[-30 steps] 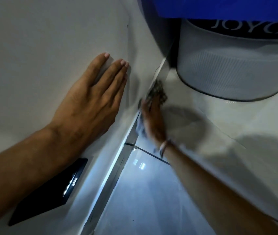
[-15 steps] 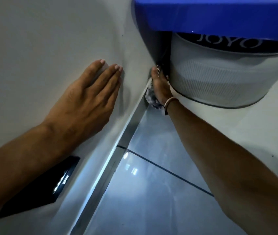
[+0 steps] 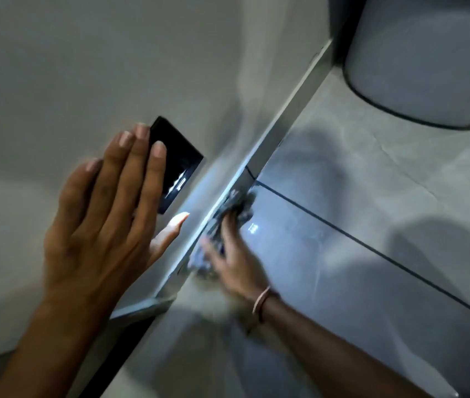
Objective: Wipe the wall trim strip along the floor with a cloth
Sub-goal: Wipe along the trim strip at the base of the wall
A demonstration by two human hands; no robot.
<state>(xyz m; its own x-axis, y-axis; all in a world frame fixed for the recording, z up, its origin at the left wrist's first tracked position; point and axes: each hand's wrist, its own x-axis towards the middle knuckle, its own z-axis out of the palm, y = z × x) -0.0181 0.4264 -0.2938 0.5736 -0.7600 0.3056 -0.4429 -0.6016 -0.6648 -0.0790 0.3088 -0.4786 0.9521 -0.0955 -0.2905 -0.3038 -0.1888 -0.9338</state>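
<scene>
against the wall trim strip (image 3: 279,127), low by the floor tile (image 3: 343,254), the right hand (image 3: 236,262) clutches a crumpled cloth (image 3: 235,203), blurred but seemingly pressed to the strip. the left hand (image 3: 102,222) lies flat on the wall (image 3: 84,67), fingers spread, fingertips overlapping a black wall plate (image 3: 179,165).

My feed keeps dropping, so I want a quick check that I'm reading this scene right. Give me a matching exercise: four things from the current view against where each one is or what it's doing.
Things:
1. left hand
2. right hand
3. glossy black rectangular wall plate
4. large white ribbed plastic container

Places or states:
A. standing on the floor at the trim's far end
B. spread flat against the white wall
C. set in the wall, just past the fingertips
D. pressing a crumpled grey cloth to the grey wall trim strip

Pairs: 1-B, 2-D, 3-C, 4-A
</scene>
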